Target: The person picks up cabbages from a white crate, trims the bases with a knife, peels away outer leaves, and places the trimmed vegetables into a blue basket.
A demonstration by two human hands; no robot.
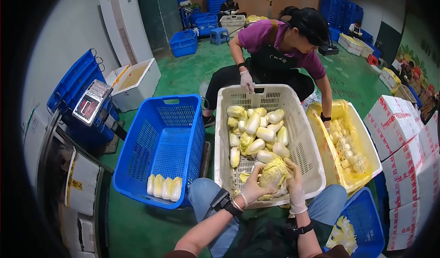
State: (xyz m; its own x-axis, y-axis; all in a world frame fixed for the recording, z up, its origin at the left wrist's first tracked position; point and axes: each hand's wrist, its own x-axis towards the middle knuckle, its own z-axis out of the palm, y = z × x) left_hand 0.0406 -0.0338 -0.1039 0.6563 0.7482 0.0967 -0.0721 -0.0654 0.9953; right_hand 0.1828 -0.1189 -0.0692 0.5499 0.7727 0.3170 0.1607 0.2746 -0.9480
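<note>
Between my two hands is a napa cabbage [273,173] with yellow crinkled leaves, held over the near end of a white plastic crate [300,153]. My left hand [253,188], in a thin glove, has its fingers curled round the left side of the cabbage. From the right, my right hand [295,187], gloved too, grips the leaves at its other side. Several small napa cabbages [255,132] lie loose in the white crate below. To the left, a blue crate [160,152] has a row of trimmed cabbages [164,187] along its near end.
Across from me a co-worker [279,52] reaches into a foam box [362,159] lined with yellow plastic. A blue basket [366,221] with loose leaves [344,235] stands low at my right. A scale [93,103] is at the left; stacked cartons [403,166] stand at the right.
</note>
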